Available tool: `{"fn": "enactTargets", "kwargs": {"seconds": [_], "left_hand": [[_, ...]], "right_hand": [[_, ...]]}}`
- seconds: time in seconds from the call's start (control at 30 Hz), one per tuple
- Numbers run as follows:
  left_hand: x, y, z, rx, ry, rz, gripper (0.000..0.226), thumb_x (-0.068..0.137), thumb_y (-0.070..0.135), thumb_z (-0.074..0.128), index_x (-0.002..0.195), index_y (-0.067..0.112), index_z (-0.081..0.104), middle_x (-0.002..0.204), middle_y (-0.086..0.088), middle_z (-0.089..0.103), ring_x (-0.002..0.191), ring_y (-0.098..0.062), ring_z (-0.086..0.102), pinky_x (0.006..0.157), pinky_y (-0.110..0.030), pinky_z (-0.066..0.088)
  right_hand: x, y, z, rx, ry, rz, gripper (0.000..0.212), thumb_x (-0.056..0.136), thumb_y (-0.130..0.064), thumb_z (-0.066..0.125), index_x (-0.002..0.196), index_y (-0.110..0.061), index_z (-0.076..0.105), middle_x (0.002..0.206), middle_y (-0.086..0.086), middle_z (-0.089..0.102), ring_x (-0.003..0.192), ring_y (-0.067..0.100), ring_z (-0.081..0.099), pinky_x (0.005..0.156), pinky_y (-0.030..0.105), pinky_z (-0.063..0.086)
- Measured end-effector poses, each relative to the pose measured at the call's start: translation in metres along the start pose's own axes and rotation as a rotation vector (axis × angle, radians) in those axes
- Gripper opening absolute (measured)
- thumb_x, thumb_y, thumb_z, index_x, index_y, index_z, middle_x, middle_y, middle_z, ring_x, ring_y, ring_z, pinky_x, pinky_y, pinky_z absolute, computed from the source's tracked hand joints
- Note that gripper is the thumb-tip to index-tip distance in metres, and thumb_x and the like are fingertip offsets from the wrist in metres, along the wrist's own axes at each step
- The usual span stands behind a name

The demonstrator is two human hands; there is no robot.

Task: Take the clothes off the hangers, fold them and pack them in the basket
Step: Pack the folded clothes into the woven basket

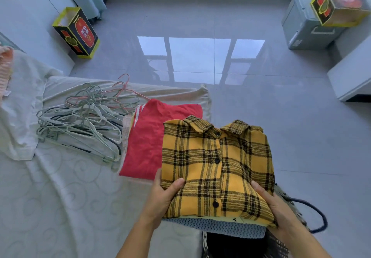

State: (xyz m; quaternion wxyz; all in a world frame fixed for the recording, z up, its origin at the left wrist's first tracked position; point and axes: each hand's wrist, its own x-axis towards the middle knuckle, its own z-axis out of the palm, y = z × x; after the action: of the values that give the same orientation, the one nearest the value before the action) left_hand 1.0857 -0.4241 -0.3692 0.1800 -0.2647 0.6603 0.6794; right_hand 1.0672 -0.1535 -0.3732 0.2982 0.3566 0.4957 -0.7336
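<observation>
both hands carry a folded yellow-and-black plaid flannel shirt (216, 167), buttoned, collar away from the person, just above a stack of folded clothes (220, 225) that tops the dark woven basket (236, 243) beside the bed. the left hand (166, 195) pinches the shirt's near left corner, thumb on top and fingers beneath; the right hand (275, 205) grips the near right corner the same way, thumb laid over the cloth. the shirt looks soft, thick and light, limp enough to sag and unfold if taken by one edge, so a grip under both sides should keep its fold square. on the pale quilted bed (60, 187) a folded red cotton garment (148, 137) lies flat next to a tangled heap of thin wire hangers (82, 121), stiff and springy, grey, white and pink.
</observation>
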Motion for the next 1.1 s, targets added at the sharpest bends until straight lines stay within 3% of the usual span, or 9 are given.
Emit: {"fn": "enactTargets", "kwargs": {"seconds": [0.13,0.23,0.4,0.53,0.63,0.77,0.9,1.07,1.1], "left_hand": [[-0.035,-0.034,0.061,-0.011,-0.019,-0.085,0.097,0.039,0.073,0.076,0.123,0.038,0.045,0.118,0.006,0.063,0.108,-0.013,0.061,0.099,-0.044,0.046],[-0.06,-0.065,0.104,-0.004,-0.012,-0.172,0.117,0.039,0.074,0.074,0.139,0.028,0.034,0.129,0.006,0.056,0.117,-0.014,0.054,0.106,-0.043,0.039],[-0.091,-0.109,0.161,0.055,0.053,-0.309,0.078,0.081,0.037,0.069,0.143,0.02,0.026,0.117,0.015,0.046,0.111,-0.006,0.041,0.097,-0.019,0.026],[-0.098,-0.146,0.184,0.082,0.071,-0.471,0.069,0.087,0.024,0.064,0.143,0.015,0.025,0.113,0.009,0.04,0.106,-0.007,0.032,0.091,-0.016,0.025],[-0.086,-0.174,0.192,0.116,0.088,-0.522,0.06,0.089,0.02,0.061,0.139,0.014,0.029,0.12,0.004,0.038,0.105,-0.007,0.03,0.084,-0.013,0.024],[-0.043,-0.229,0.19,0.139,0.104,-0.557,0.061,0.09,0.025,0.058,0.142,0.013,0.029,0.125,-0.003,0.047,0.107,-0.014,0.04,0.093,-0.021,0.027],[0.012,-0.295,0.19,0.101,0.138,-0.627,0.072,0.089,0.035,0.059,0.148,0.023,0.02,0.145,-0.002,0.037,0.131,-0.026,0.037,0.111,-0.042,0.029],[0.076,-0.374,0.192,-0.023,0.231,-0.642,0.05,0.093,0.015,0.054,0.138,0.026,0.036,0.133,-0.005,0.051,0.122,-0.029,0.048,0.103,-0.044,0.039],[0.087,-0.392,0.192,-0.03,0.248,-0.645,0.045,0.093,0.012,0.052,0.133,0.028,0.041,0.128,-0.006,0.054,0.118,-0.028,0.051,0.101,-0.045,0.041]], "right_hand": [[-0.032,0.012,-0.076,0.049,0.053,0.062,0.054,0.07,-0.026,0.068,0.122,-0.016,0.055,0.109,0.012,0.07,0.099,0.035,0.066,0.094,0.049,0.046],[-0.046,0.025,-0.131,-0.068,0.114,0.107,0.106,0.048,-0.049,0.089,0.139,-0.027,0.04,0.124,0.004,0.062,0.114,0.031,0.057,0.106,0.052,0.036],[-0.06,0.048,-0.195,-0.139,0.081,0.195,0.149,0.009,-0.062,0.087,0.142,-0.02,0.035,0.124,0.002,0.056,0.115,0.026,0.049,0.111,0.046,0.027],[-0.058,0.057,-0.209,-0.062,0.014,0.168,0.121,0.032,-0.048,0.09,0.137,-0.024,0.033,0.122,-0.003,0.054,0.12,0.024,0.043,0.111,0.04,0.02],[-0.029,0.081,-0.227,-0.148,0.021,0.181,0.13,0.031,-0.064,0.082,0.142,-0.021,0.03,0.13,-0.003,0.048,0.13,0.022,0.038,0.113,0.04,0.019],[0.034,0.123,-0.254,-0.232,0.106,0.295,0.132,0.035,-0.075,0.076,0.145,-0.022,0.027,0.145,0.001,0.04,0.134,0.024,0.035,0.115,0.043,0.023],[0.106,0.152,-0.271,-0.219,0.202,0.349,0.098,0.076,-0.052,0.067,0.149,-0.012,0.015,0.154,0.01,0.023,0.14,0.031,0.023,0.111,0.044,0.022],[0.189,0.201,-0.285,-0.294,0.172,0.266,0.127,0.041,-0.067,0.079,0.145,-0.015,0.027,0.144,0.014,0.042,0.13,0.032,0.042,0.108,0.045,0.033],[0.205,0.211,-0.288,-0.274,0.166,0.253,0.122,0.045,-0.063,0.082,0.144,-0.015,0.029,0.14,0.013,0.046,0.127,0.031,0.045,0.105,0.041,0.036]]}}
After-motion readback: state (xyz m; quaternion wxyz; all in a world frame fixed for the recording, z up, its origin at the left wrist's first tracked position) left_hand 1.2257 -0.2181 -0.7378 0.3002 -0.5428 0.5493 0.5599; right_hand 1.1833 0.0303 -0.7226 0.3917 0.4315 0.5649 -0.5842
